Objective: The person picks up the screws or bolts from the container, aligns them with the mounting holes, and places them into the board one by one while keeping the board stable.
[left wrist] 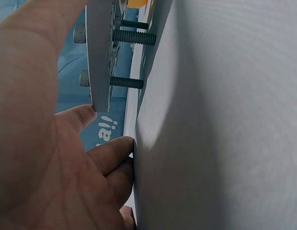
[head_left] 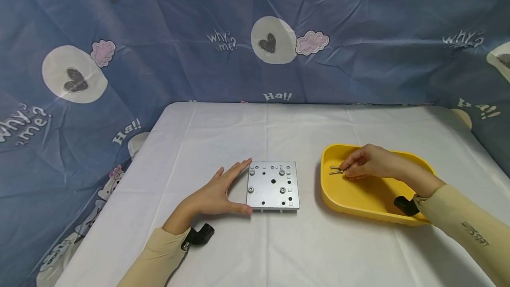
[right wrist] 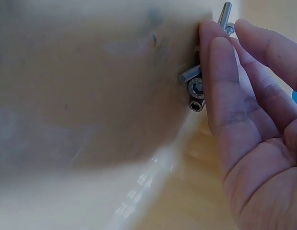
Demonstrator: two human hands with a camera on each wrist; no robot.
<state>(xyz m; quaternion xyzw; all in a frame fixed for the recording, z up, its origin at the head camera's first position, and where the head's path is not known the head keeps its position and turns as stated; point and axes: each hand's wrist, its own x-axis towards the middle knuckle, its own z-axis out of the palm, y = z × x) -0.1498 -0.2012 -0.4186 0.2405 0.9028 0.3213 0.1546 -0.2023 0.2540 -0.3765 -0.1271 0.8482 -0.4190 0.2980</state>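
A square silver metal plate (head_left: 272, 185) with several holes sits mid-table, raised on threaded bolts; several socket-head screws stand in it. My left hand (head_left: 217, 191) spreads thumb and forefinger along its left side. In the left wrist view, the forefinger tip touches the plate (left wrist: 99, 57), and bolt threads (left wrist: 134, 37) show beneath it. Inside the yellow tray (head_left: 324, 180), my right hand (head_left: 368, 163) has curled fingers at a few small metal screws (head_left: 336, 169). The right wrist view shows one screw (right wrist: 225, 14) between the fingertips and more screws (right wrist: 196, 88) beside the fingers.
A white cloth (head_left: 279, 247) covers the table. Behind it hangs a blue printed curtain (head_left: 179, 48). The tray's raised rim surrounds my right hand. A black wrist mount (head_left: 201, 234) sits below my left hand, and another black mount (head_left: 405, 206) is at my right wrist.
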